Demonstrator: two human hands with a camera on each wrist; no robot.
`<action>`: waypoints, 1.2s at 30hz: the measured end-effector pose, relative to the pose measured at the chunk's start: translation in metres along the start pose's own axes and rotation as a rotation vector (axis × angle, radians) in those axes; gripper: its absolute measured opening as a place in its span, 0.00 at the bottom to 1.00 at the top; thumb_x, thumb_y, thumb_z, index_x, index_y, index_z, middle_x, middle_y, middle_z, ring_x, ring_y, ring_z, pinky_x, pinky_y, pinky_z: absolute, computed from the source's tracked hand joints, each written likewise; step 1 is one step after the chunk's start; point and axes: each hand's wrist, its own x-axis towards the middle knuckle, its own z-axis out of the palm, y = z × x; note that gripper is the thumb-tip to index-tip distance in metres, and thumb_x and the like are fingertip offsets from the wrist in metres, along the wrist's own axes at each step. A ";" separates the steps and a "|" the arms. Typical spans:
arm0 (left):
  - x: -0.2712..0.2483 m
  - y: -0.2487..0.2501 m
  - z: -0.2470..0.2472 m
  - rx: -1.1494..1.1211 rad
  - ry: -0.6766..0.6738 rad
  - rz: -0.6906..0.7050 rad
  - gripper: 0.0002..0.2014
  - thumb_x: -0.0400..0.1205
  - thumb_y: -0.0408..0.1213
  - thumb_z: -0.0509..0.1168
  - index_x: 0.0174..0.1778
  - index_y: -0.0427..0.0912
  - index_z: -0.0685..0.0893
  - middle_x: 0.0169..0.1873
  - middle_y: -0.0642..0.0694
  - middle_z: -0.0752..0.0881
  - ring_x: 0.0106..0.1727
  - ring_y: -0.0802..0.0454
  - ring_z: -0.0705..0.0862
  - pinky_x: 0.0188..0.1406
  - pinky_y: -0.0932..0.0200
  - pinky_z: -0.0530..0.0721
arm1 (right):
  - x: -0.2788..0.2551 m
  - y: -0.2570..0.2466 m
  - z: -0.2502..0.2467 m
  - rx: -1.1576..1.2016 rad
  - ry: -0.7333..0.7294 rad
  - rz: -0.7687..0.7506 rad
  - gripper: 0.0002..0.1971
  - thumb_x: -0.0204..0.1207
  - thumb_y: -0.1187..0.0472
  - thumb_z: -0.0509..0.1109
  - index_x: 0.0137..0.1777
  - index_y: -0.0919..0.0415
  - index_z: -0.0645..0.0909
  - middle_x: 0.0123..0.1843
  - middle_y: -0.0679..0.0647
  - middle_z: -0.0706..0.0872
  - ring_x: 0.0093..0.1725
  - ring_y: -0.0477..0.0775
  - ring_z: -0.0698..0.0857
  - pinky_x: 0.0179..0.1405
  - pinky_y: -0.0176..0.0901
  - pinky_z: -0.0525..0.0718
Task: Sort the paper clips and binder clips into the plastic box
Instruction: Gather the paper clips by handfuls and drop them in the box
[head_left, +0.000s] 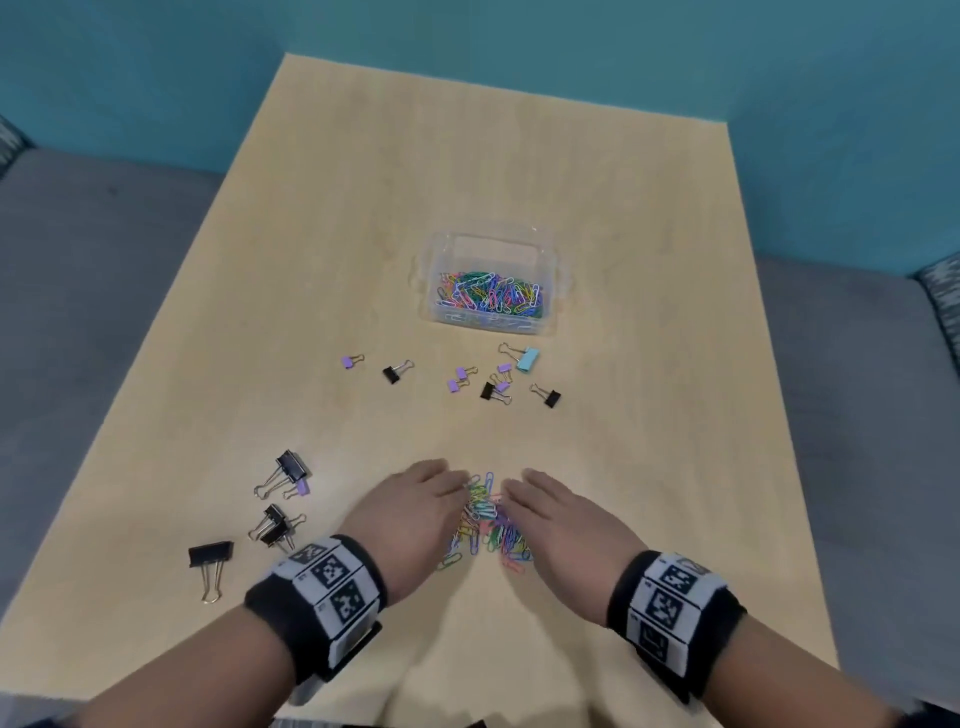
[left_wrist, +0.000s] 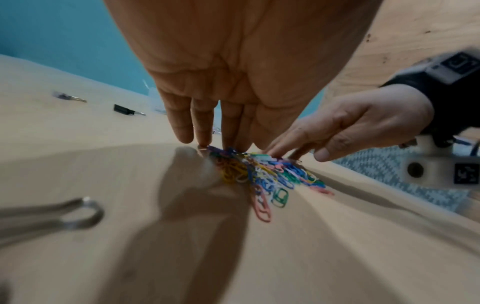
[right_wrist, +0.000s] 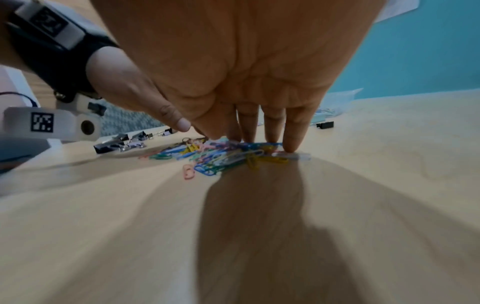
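- Teal wall behind; pale wood counter (head_left: 363, 218), grey seat either side.
- Clear box (head_left: 493, 244) stands mid-counter, well beyond the hands, already part-filled with coloured paper clips.
- Loose pile of paper clips (head_left: 488, 519) lies at the near edge, between the two hands.
- Binder clips: small purple, black and one blue cluster (head_left: 498, 379) just in front of the box; bigger black ones (head_left: 280, 499) off to the left of the left hand. None seen in the box.
- Step in hand, as I judge it: raking the loose pile together for a scoop.
- Left hand (head_left: 415, 514): palm down, fingers (left_wrist: 202, 125) straight, tips at the pile's left edge. Grip open, holding nothing.
- Right hand (head_left: 566, 525): mirrored, palm down, fingers (right_wrist: 293, 129) straight, tips touching the pile's right side. Grip open, holding nothing.
- Both wrists wear black bands with printed markers; forearms angle inward toward the pile.
- Next move likely calls for closing the hands under the heap, lifting without shedding strays, and carrying forward to the box.
- Stragglers at the pile's near edge may get left behind.
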 end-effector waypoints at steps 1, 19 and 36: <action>-0.007 0.001 -0.002 -0.041 0.040 -0.041 0.19 0.79 0.40 0.54 0.63 0.45 0.81 0.65 0.48 0.81 0.63 0.43 0.79 0.62 0.48 0.80 | -0.007 0.000 0.000 0.062 0.057 0.025 0.28 0.69 0.65 0.54 0.72 0.60 0.73 0.71 0.55 0.78 0.70 0.63 0.77 0.70 0.49 0.77; 0.016 0.035 0.000 -0.255 0.131 -0.415 0.10 0.81 0.35 0.60 0.55 0.45 0.82 0.52 0.46 0.76 0.49 0.46 0.76 0.44 0.54 0.76 | 0.026 -0.030 -0.002 0.272 0.039 0.453 0.16 0.73 0.63 0.71 0.59 0.57 0.74 0.56 0.53 0.73 0.48 0.57 0.73 0.41 0.44 0.69; 0.009 0.009 -0.027 -0.978 0.164 -0.690 0.09 0.72 0.26 0.70 0.31 0.44 0.85 0.22 0.51 0.81 0.23 0.52 0.80 0.29 0.55 0.83 | 0.020 -0.002 -0.022 0.933 0.104 0.667 0.05 0.71 0.67 0.71 0.38 0.59 0.78 0.31 0.53 0.76 0.25 0.53 0.77 0.27 0.45 0.80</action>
